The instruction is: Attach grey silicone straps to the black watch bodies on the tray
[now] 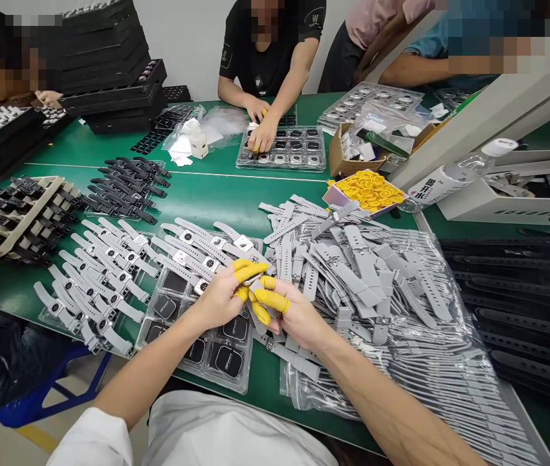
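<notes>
My left hand (221,296), with yellow finger cots on its fingertips, pinches a small watch case (254,279), mostly hidden by the fingers. Against it, my right hand (299,316), also in yellow cots, grips a grey watch strap (258,327). The two hands meet above the edge of a clear plastic tray (242,383) that holds square watch cases with black faces (227,360). Grey-strapped watches (211,264) lie across the tray's far part. Right of my hands is a heap of loose grey straps (352,265).
More grey-strapped watches (110,252) lie left, near black watches (124,188) and a loaded rack (27,223). Bagged straps (430,382) spread right. Beyond stand a box of yellow finger cots (367,189) and a tilted bottle (454,175). A co-worker's hands (261,133) work over another tray (282,162).
</notes>
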`<state>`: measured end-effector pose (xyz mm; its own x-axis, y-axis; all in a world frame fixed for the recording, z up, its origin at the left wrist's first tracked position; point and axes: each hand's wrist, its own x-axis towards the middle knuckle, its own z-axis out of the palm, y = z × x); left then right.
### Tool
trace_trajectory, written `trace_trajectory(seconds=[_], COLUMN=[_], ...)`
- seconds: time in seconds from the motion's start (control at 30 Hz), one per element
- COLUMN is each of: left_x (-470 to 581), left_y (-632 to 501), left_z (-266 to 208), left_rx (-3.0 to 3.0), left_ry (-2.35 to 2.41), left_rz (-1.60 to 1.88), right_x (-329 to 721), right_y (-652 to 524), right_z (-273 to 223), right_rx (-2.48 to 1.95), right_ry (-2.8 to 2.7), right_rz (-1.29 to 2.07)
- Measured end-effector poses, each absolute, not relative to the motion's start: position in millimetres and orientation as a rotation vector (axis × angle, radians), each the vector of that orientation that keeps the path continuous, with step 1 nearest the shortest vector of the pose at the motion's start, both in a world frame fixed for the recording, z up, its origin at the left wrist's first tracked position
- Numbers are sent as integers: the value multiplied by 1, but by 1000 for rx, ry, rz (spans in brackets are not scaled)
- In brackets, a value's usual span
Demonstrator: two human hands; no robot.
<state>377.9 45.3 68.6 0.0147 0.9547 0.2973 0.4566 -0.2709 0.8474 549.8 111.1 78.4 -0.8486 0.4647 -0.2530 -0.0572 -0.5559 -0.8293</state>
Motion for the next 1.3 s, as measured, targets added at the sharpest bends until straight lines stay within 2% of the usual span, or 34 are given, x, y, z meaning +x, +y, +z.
trace_trajectory(seconds=[0.1, 0.27, 0.5, 0.7, 0.93, 1.13, 1.3], left_x=[374, 376, 376, 378, 375, 372, 371], left_y=[44, 43, 38, 39, 37, 37, 36], left_z=[67, 66, 65, 68, 83, 84, 86], left_rx=[1911, 1871, 2003, 1974, 1999, 2271, 2305], left_ry=[1457, 1515, 1513, 1540, 1499, 1618, 1572], left_rz=[1163, 1275, 1122, 1163, 986, 766, 787], right_x=[548, 547, 547, 544, 545, 547, 547], right_y=[110, 113, 110, 109, 110, 113, 114], right_z=[78, 78, 79, 81, 80, 82, 88], right_rx=[-693, -758, -651, -684, -733, -813, -800], right_ry=[-1180, -986, -1077, -961, -917, -1034, -1043], right_rz=[2456, 2467, 2506, 2526, 2521, 2548, 2552])
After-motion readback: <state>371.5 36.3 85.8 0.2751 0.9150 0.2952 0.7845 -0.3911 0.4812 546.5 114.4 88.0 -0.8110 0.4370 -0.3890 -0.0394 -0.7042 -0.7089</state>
